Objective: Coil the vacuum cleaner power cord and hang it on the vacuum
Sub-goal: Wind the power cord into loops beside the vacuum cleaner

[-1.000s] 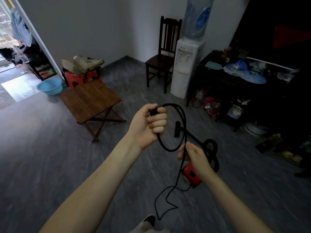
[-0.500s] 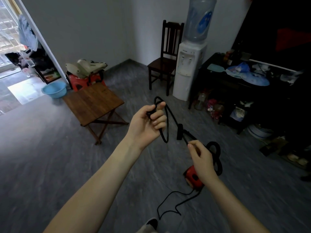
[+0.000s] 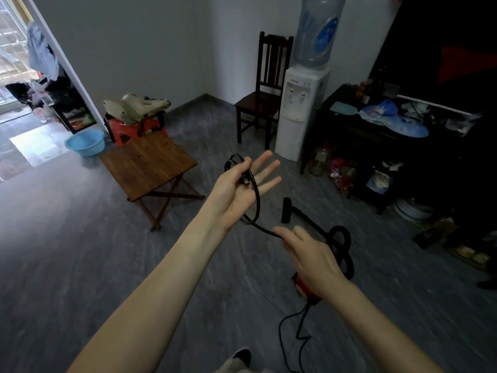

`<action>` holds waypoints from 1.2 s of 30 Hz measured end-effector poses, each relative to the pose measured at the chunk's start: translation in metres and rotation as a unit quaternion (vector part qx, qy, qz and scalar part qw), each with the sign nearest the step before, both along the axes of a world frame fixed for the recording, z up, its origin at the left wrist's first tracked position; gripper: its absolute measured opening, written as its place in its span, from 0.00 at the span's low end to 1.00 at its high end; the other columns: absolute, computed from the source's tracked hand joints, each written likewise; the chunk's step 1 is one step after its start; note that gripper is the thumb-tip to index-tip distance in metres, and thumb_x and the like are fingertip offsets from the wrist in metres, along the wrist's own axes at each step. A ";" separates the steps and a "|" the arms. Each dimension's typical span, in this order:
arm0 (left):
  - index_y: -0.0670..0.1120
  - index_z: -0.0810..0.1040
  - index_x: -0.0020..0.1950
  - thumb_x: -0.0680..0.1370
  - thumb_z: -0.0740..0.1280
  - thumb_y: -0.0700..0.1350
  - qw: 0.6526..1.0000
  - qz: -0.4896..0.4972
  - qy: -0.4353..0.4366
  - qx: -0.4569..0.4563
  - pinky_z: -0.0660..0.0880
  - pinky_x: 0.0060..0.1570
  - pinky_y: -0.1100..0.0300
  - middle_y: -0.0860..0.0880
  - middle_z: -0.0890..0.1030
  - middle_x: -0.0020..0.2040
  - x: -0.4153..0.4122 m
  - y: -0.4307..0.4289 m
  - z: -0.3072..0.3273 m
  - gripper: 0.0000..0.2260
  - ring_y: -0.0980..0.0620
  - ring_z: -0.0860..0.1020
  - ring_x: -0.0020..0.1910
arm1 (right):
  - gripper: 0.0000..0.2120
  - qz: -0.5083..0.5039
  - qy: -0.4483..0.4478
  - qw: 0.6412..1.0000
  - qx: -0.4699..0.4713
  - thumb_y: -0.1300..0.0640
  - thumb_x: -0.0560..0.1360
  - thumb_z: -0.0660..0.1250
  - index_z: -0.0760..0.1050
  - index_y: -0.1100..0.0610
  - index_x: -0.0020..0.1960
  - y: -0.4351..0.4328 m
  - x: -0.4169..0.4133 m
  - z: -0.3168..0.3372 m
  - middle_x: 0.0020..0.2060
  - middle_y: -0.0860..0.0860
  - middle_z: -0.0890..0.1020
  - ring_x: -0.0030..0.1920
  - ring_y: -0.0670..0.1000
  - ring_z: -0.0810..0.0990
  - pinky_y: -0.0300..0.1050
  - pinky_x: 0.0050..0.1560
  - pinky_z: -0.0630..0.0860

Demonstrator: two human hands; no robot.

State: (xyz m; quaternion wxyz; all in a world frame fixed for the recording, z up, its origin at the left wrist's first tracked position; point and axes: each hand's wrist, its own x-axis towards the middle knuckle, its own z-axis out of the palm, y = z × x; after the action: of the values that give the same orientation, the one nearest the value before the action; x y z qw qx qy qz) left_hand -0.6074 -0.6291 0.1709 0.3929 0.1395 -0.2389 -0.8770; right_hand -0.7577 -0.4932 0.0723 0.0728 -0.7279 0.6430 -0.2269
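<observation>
A black power cord (image 3: pixel 256 200) loops over my left hand (image 3: pixel 236 192), which is raised palm-up; the thumb pins the coil and plug against the palm while the fingers are spread. From the coil the cord runs down to my right hand (image 3: pixel 309 257), whose fingertips pinch it. Below the right hand, a small red vacuum cleaner (image 3: pixel 305 288) lies on the floor, partly hidden by my wrist. Its black hose (image 3: pixel 343 246) and nozzle (image 3: pixel 286 210) stretch out behind it. Slack cord trails on the floor near my shoe.
A folding wooden table (image 3: pixel 148 164) stands to the left, with a blue basin (image 3: pixel 85 142) and red stool behind it. A dark chair (image 3: pixel 265 103), a water dispenser (image 3: pixel 302 109) and a cluttered black cabinet (image 3: pixel 382 141) line the far right. Grey floor surrounds the vacuum.
My left hand rose and its fingers spread, the thumb keeping the coil. My right hand moved up along the cord toward the left hand. The view shifted slightly.
</observation>
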 end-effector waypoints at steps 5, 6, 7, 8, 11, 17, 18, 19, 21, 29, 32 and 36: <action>0.44 0.72 0.43 0.82 0.54 0.38 0.996 0.072 0.059 0.019 0.80 0.51 0.44 0.40 0.84 0.50 0.012 -0.016 0.023 0.11 0.43 0.83 0.52 | 0.16 -0.054 -0.202 0.978 0.026 0.49 0.81 0.57 0.70 0.47 0.68 0.011 0.000 -0.015 0.56 0.44 0.81 0.54 0.42 0.80 0.42 0.54 0.78; 0.43 0.72 0.43 0.82 0.54 0.38 0.995 0.079 0.058 0.015 0.80 0.51 0.45 0.40 0.84 0.50 0.014 -0.018 0.026 0.11 0.43 0.83 0.52 | 0.15 -0.057 -0.241 0.968 0.038 0.49 0.81 0.58 0.72 0.48 0.66 0.011 -0.001 -0.017 0.55 0.43 0.82 0.53 0.41 0.80 0.41 0.54 0.78; 0.43 0.72 0.43 0.82 0.54 0.38 0.995 0.086 0.056 0.010 0.80 0.51 0.45 0.40 0.84 0.50 0.016 -0.021 0.027 0.11 0.43 0.83 0.52 | 0.13 -0.062 -0.276 0.958 0.044 0.50 0.80 0.59 0.74 0.48 0.63 0.011 -0.003 -0.019 0.51 0.44 0.83 0.50 0.42 0.81 0.42 0.52 0.78; 0.43 0.72 0.42 0.82 0.54 0.38 0.994 0.095 0.057 0.007 0.80 0.51 0.46 0.40 0.84 0.50 0.017 -0.023 0.028 0.11 0.43 0.83 0.52 | 0.09 -0.072 -0.301 0.950 0.047 0.50 0.80 0.60 0.77 0.49 0.57 0.011 -0.005 -0.021 0.44 0.45 0.83 0.45 0.43 0.81 0.44 0.47 0.78; 0.41 0.73 0.44 0.82 0.54 0.37 0.990 0.123 0.063 0.010 0.80 0.49 0.47 0.38 0.84 0.50 0.023 -0.029 0.028 0.11 0.42 0.83 0.51 | 0.11 -0.095 -0.342 0.933 0.066 0.50 0.79 0.63 0.74 0.51 0.39 0.013 -0.011 -0.024 0.29 0.49 0.74 0.31 0.46 0.72 0.45 0.35 0.69; 0.42 0.73 0.44 0.82 0.55 0.37 0.986 0.152 0.063 0.021 0.79 0.53 0.45 0.38 0.83 0.52 0.032 -0.035 0.017 0.10 0.41 0.82 0.54 | 0.07 -0.081 -0.328 0.938 0.083 0.53 0.81 0.59 0.73 0.47 0.45 0.018 -0.020 -0.029 0.33 0.45 0.75 0.35 0.43 0.74 0.44 0.39 0.70; 0.42 0.72 0.45 0.82 0.55 0.37 0.986 0.154 0.055 0.021 0.79 0.53 0.45 0.38 0.83 0.52 0.032 -0.035 0.013 0.09 0.41 0.81 0.55 | 0.08 -0.088 -0.330 0.937 0.077 0.54 0.82 0.58 0.74 0.45 0.48 0.018 -0.021 -0.028 0.37 0.43 0.78 0.38 0.42 0.77 0.41 0.42 0.72; 0.42 0.72 0.45 0.82 0.55 0.37 0.987 0.156 0.040 0.020 0.79 0.54 0.45 0.39 0.83 0.53 0.031 -0.035 0.009 0.09 0.41 0.81 0.56 | 0.09 -0.092 -0.328 0.938 0.066 0.55 0.82 0.58 0.76 0.45 0.52 0.018 -0.020 -0.027 0.42 0.40 0.81 0.44 0.40 0.79 0.38 0.47 0.74; 0.43 0.71 0.44 0.82 0.54 0.38 0.988 0.153 0.001 0.014 0.78 0.53 0.46 0.40 0.84 0.53 0.026 -0.033 0.003 0.10 0.42 0.79 0.58 | 0.11 -0.088 -0.281 0.954 0.046 0.55 0.82 0.57 0.77 0.46 0.57 0.015 -0.019 -0.021 0.49 0.40 0.81 0.52 0.39 0.79 0.38 0.55 0.75; 0.43 0.73 0.42 0.81 0.57 0.38 0.993 0.063 -0.089 -0.047 0.78 0.54 0.44 0.40 0.83 0.53 -0.008 -0.010 -0.016 0.09 0.42 0.81 0.56 | 0.12 0.069 -0.026 0.995 -0.067 0.57 0.80 0.61 0.76 0.54 0.62 0.001 -0.003 0.036 0.42 0.49 0.74 0.42 0.47 0.73 0.43 0.38 0.73; 0.42 0.72 0.43 0.81 0.57 0.38 0.995 0.030 -0.088 -0.044 0.79 0.53 0.43 0.39 0.83 0.54 -0.013 -0.003 -0.016 0.08 0.41 0.80 0.57 | 0.07 0.083 -0.046 0.989 -0.112 0.57 0.79 0.63 0.76 0.58 0.55 -0.004 -0.003 0.057 0.42 0.49 0.76 0.43 0.46 0.74 0.39 0.42 0.72; 0.41 0.71 0.46 0.82 0.55 0.39 0.995 -0.016 -0.097 -0.022 0.80 0.50 0.44 0.37 0.83 0.52 -0.016 0.009 -0.009 0.07 0.39 0.82 0.53 | 0.05 0.060 -0.086 0.980 -0.169 0.57 0.78 0.66 0.74 0.59 0.48 -0.010 -0.011 0.070 0.41 0.49 0.76 0.40 0.44 0.72 0.37 0.43 0.71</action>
State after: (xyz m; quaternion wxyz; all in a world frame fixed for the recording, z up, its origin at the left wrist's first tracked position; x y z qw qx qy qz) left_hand -0.6237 -0.6204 0.1617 0.3564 0.2114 -0.2969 -0.8603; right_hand -0.7689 -0.5035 0.1424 0.0175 -0.7445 0.5422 -0.3892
